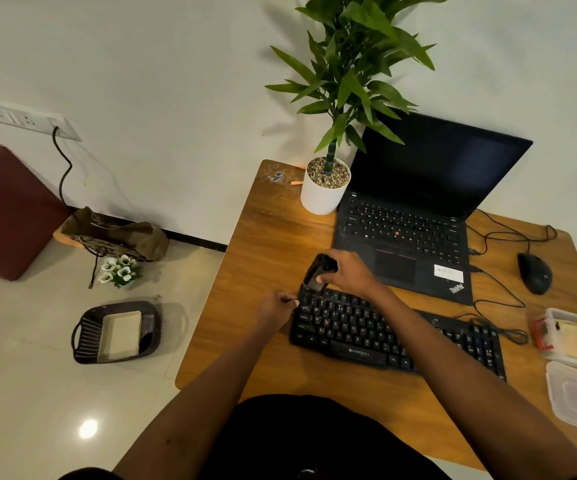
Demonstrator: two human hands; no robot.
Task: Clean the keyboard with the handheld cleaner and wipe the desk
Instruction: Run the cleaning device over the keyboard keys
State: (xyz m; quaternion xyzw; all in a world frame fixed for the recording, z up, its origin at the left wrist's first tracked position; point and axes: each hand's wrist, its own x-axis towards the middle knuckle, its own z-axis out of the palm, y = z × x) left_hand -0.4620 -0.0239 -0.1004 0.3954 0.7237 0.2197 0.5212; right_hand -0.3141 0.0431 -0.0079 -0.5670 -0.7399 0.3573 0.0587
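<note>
Right hand closed around black handheld cleaner, its nozzle on the far-left corner of keyboard, which lies on desk. Left hand curled, fingers pinching keyboard's left edge

Head camera looks steeply down over the desk.

- Even indoor light, moderately bright, warm cast on the desk.
- Round white glare spot on the glossy floor at 7 o'clock, so a lamp sits overhead.
- Plant throws a soft shadow onto the wall toward 10 o'clock; basket shadow falls toward 3 o'clock.
- Laptop screen dark, faint bluish sheen.
- Strong wide-angle bend: wall and desk edges curve near the borders.
- Slightly soft overall; forearms and dark clothing at 6 o'clock underexposed, detail lost.
</note>
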